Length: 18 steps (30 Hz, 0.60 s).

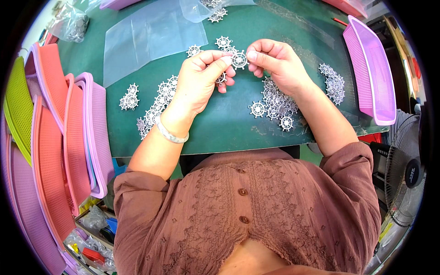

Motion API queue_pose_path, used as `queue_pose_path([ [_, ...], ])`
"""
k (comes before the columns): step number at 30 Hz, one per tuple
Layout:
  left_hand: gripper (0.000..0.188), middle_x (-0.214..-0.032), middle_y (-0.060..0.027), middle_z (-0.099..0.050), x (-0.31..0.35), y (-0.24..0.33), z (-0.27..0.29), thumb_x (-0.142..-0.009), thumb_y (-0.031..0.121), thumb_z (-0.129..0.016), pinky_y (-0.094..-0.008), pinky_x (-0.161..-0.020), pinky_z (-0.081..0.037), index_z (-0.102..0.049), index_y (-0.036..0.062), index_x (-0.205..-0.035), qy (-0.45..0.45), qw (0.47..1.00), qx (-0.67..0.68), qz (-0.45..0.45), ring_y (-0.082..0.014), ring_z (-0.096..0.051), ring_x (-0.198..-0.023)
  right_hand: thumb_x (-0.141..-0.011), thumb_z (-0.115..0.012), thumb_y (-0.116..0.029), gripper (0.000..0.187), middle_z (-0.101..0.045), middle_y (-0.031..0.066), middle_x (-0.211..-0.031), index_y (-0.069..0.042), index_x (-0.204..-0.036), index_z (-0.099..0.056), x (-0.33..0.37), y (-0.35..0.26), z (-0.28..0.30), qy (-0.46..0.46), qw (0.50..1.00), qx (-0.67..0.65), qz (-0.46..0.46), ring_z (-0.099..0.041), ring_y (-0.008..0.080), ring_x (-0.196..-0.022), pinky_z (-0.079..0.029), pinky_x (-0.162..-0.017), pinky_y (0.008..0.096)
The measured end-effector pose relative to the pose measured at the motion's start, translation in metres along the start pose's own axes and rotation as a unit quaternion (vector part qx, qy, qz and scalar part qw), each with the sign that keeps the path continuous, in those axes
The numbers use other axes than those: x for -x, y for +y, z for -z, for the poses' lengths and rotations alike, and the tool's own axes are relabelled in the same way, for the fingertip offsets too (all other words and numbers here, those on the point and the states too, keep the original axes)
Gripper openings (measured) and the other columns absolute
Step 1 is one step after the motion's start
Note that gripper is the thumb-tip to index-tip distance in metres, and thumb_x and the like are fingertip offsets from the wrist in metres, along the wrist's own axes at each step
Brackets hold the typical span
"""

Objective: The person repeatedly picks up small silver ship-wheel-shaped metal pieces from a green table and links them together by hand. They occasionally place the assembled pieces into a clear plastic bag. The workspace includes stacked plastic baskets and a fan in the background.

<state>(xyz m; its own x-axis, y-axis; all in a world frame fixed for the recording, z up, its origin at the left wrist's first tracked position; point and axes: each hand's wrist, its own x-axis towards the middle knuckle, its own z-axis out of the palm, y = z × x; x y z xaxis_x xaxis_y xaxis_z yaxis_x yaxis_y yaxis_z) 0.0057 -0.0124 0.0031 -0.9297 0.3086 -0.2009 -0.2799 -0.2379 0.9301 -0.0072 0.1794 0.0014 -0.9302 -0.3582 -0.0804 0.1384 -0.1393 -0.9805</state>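
Over the green table (220,130), both hands meet at a silvery ship's-wheel charm (239,59). Thumb and fingers of my left hand (195,78) pinch its left edge. A second wheel charm (221,79) shows among that hand's lower fingers. My right hand (282,64) is closed in a pinch at the charm's right edge. Below my right hand lies a heap of the same charms (275,103). A long row of charms (160,101) runs beside my left forearm, with a small cluster (129,97) farther left. Beyond the hands lie several more charms (223,42).
Clear plastic bags (151,39) lie at the far left of the table. Another charm pile (333,83) sits near a purple basket (372,68) on the right. Stacked coloured baskets (50,133) crowd the left side. A fan (405,169) stands at right. A filled plastic bag (73,24) is far left.
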Motion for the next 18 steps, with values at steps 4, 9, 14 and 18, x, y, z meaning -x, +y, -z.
queue_pose_path([
  [4,0.014,-0.072,-0.0041,-0.060,-0.0006,-0.0004,-0.0002,-0.086,0.012,-0.056,-0.0206,-0.046,-0.042,-0.059,0.0018,-0.095,0.005,1.000,-0.002,0.001,-0.0114,-0.056,-0.057,-0.086,-0.057,-0.016,0.014,-0.058,0.0006,-0.076,-0.003,-0.090,-0.058,0.0006,-0.0003,0.0023,-0.020,1.000,-0.006,-0.013,-0.052,0.0074,-0.067,-0.041,-0.060,0.0209],
  [9,0.015,-0.072,-0.0050,-0.061,-0.0010,-0.0005,-0.0005,-0.085,0.015,-0.057,-0.0209,-0.047,-0.042,-0.060,0.0015,-0.092,0.005,1.000,0.004,0.005,-0.0114,-0.056,-0.058,-0.086,-0.057,-0.016,0.014,-0.058,0.0010,-0.075,-0.003,-0.089,-0.059,0.0004,-0.0009,0.0029,-0.021,1.000,-0.014,-0.011,-0.051,0.0073,-0.066,-0.042,-0.060,0.0203],
  [14,0.012,-0.071,-0.0044,-0.060,-0.0010,0.0012,-0.0008,-0.086,0.013,-0.055,-0.0206,-0.046,-0.042,-0.058,0.0029,-0.093,0.006,1.000,-0.006,0.007,-0.0115,-0.056,-0.057,-0.085,-0.059,-0.016,0.014,-0.058,0.0007,-0.072,-0.002,-0.086,-0.060,0.0011,-0.0040,-0.0008,-0.007,1.000,0.008,-0.004,-0.049,0.0063,-0.063,-0.042,-0.059,0.0190],
  [18,0.012,-0.071,-0.0045,-0.060,0.0007,0.0004,-0.0009,-0.087,0.012,-0.054,-0.0205,-0.046,-0.042,-0.058,0.0032,-0.093,0.007,1.000,-0.001,0.012,-0.0115,-0.056,-0.057,-0.085,-0.058,-0.016,0.013,-0.058,0.0001,-0.072,-0.003,-0.087,-0.059,0.0015,-0.0046,-0.0015,-0.011,1.000,0.027,0.001,-0.051,0.0055,-0.064,-0.042,-0.061,0.0187],
])
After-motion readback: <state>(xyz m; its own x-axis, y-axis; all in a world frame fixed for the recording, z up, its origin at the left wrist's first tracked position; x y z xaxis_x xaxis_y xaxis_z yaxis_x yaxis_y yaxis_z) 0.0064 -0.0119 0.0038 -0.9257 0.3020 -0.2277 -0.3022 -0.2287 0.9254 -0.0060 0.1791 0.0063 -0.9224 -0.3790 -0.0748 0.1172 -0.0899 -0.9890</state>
